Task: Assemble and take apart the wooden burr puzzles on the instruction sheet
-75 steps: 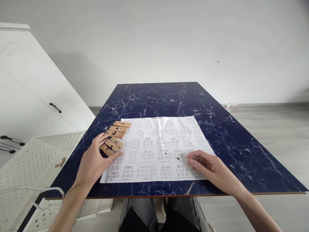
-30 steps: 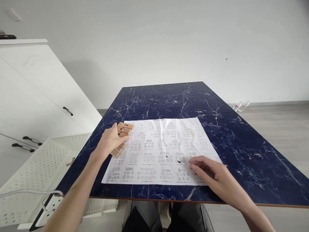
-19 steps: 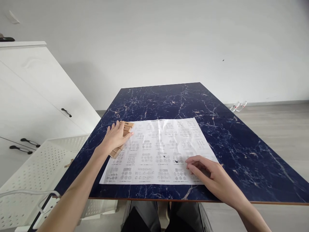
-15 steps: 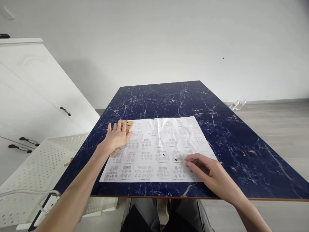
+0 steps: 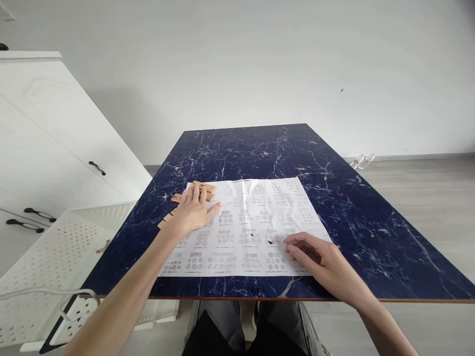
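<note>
A creased white sheet (image 5: 228, 252) printed with rows of small diagrams lies on the dark blue marbled table (image 5: 248, 153). Over its upper left part, my left hand (image 5: 193, 212) rests with fingers spread on several flat tan wooden pieces (image 5: 203, 186). Another wooden piece (image 5: 177, 198) with a dark mark sticks out left of the fingers. More pieces (image 5: 166, 219) lie by the wrist at the sheet's left edge; my palm hides part of the group. My right hand (image 5: 315, 254) rests on the sheet's lower right, fingers loosely bent, holding nothing visible.
White perforated bins (image 5: 33, 267) and a white cable (image 5: 44, 292) are at the lower left, beside a white cabinet (image 5: 63, 138). Small clear bottles (image 5: 362, 161) stand on the floor beyond the table's right edge. Two small dark spots (image 5: 270, 242) show on the sheet.
My left hand has shifted right and slightly up. The wooden pieces, formerly a compact strip under it, are now fanned apart, some left of the sheet. My right hand has barely moved.
</note>
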A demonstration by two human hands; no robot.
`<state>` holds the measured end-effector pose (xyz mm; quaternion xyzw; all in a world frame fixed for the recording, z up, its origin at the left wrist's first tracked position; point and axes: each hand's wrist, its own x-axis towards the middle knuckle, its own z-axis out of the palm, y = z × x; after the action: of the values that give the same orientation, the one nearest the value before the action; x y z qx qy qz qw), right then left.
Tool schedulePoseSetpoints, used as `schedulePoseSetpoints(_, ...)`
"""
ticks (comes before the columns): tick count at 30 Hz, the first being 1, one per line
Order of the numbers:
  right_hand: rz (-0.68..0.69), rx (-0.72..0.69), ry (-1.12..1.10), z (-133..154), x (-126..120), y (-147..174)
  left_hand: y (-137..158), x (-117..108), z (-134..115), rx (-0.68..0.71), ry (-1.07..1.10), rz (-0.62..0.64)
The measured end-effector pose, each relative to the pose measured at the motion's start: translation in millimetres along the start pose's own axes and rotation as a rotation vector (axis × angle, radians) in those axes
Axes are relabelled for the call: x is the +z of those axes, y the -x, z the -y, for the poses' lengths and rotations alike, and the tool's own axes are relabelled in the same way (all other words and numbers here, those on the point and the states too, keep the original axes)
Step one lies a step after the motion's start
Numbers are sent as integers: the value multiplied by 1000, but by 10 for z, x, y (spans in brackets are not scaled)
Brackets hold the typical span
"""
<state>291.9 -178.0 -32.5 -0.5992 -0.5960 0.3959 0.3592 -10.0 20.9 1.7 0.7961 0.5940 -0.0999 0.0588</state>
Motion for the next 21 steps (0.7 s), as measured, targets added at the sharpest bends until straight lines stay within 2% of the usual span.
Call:
schedulePoseSetpoints(5, -13, -11, 11, -20, 12, -4, 44, 61, -107, -69, -13, -81)
schedulePoseSetpoints(9, -19, -19, 19, -17, 13, -3, 62, 69, -122, -116, 9, -56)
schedulePoseSetpoints(12, -25, -22, 17, -1, 13, 0, 76, 59, -131, -103, 38, -38)
schedulePoseSetpoints(21, -33, -20, 9, -15, 24, 3, 88, 132, -146, -58, 67, -120)
